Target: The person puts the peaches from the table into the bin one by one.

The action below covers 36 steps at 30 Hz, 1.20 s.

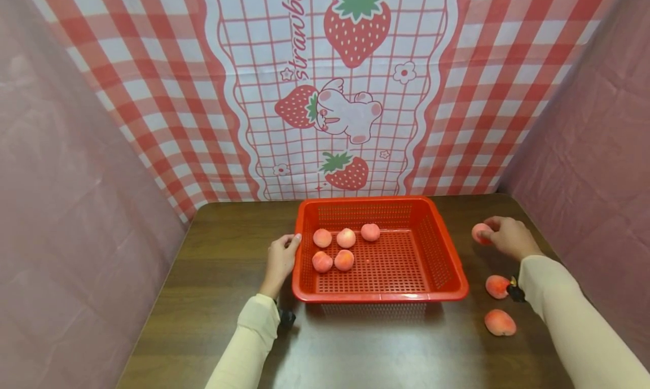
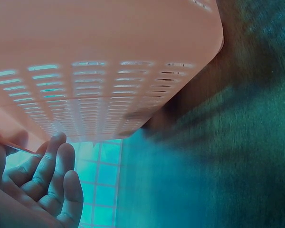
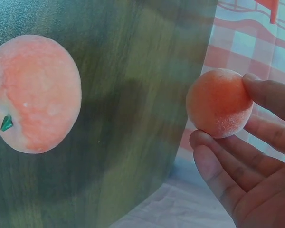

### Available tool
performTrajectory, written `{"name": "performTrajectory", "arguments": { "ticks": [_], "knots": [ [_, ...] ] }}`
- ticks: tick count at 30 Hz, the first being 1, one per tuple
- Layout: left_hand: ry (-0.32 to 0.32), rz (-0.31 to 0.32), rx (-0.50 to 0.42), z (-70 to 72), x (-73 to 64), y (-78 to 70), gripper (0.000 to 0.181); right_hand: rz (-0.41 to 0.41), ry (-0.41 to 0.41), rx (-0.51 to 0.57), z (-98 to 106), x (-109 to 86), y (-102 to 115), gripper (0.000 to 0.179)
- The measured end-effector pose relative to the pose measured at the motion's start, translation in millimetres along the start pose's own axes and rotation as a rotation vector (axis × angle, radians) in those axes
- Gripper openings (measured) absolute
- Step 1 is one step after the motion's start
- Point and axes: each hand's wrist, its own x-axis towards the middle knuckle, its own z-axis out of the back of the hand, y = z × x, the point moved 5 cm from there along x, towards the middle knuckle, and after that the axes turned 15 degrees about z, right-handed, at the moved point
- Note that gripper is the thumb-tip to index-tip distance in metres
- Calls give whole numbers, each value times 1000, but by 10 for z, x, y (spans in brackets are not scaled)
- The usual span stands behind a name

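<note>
A red plastic basket (image 1: 376,296) stands on the table with several peaches (image 1: 346,238) grouped in its left half. At its left side my left hand (image 1: 282,259) grips the rim, thumb on top and fingers beneath; the left wrist view shows those fingers (image 2: 64,161) below the rim beside the slotted wall. To the right of the basket, my right hand (image 1: 510,237) pinches a peach (image 3: 219,103) between thumb and fingertips. Nearer the front, a second peach (image 1: 497,286) lies partly behind the wrist camera, and a third peach (image 1: 500,323) rests below it.
The brown wooden table (image 1: 223,298) ends at the back against a checked strawberry-print cloth (image 1: 350,118). Pink cloth hangs on the left (image 1: 76,208) and on the right (image 1: 594,152), close to my right arm.
</note>
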Motion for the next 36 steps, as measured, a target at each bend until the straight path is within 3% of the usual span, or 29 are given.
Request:
{"name": "performTrajectory", "arguments": {
  "ticks": [21, 36],
  "knots": [
    [0, 10, 24, 12, -12, -18, 34, 54, -118, -12, 148, 116, 206, 57],
    [-2, 8, 19, 15, -11, -17, 33, 78, -127, -20, 238, 201, 338, 54]
  ]
}}
